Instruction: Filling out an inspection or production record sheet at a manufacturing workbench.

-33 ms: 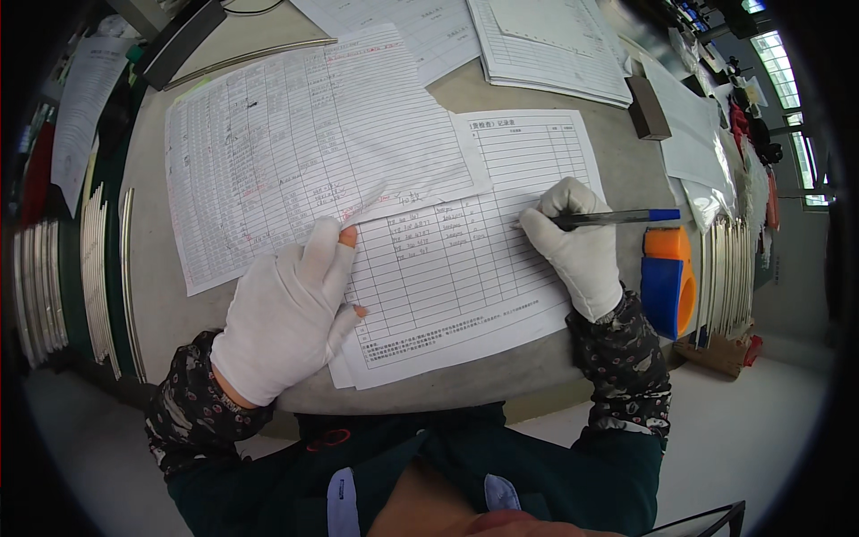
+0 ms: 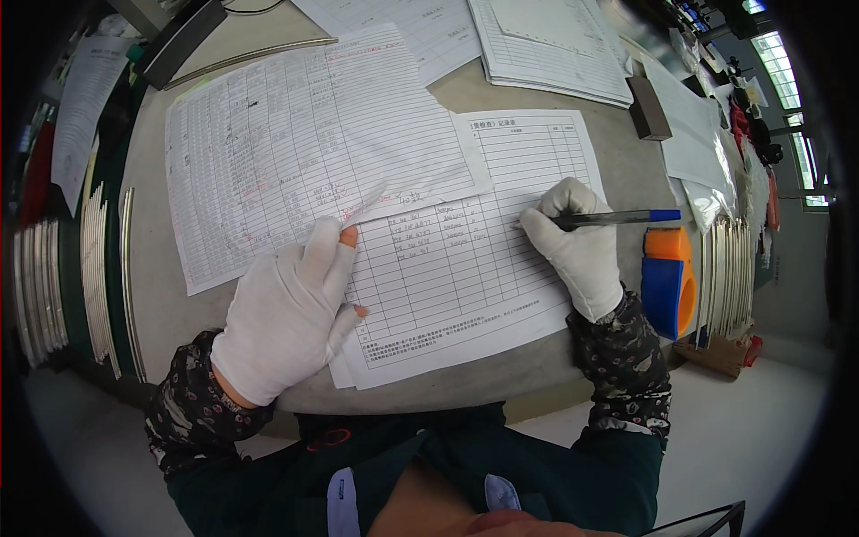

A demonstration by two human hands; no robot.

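Note:
My right hand [image 2: 579, 255], in a white glove, grips a pen [image 2: 617, 217] with a dark barrel and blue end cap. The pen's tip points left over a ruled form [image 2: 447, 286] that carries several handwritten lines. My left hand [image 2: 291, 313] lies flat on the papers at the form's left edge, fingers stretched out and holding nothing. Its glove leaves the thumb tip and one fingertip bare. A densely printed sheet [image 2: 286, 134] with pen marks in red and black overlaps the form's upper left part; my left fingers touch its lower edge.
A blue and orange tape dispenser [image 2: 662, 295] stands right of my right hand, beside bundled metal strips [image 2: 723, 277]. More strips [image 2: 94, 277] line the left side. At the back lie a paper stack [image 2: 555, 54], a dark block [image 2: 648, 107] and a black box [image 2: 182, 43].

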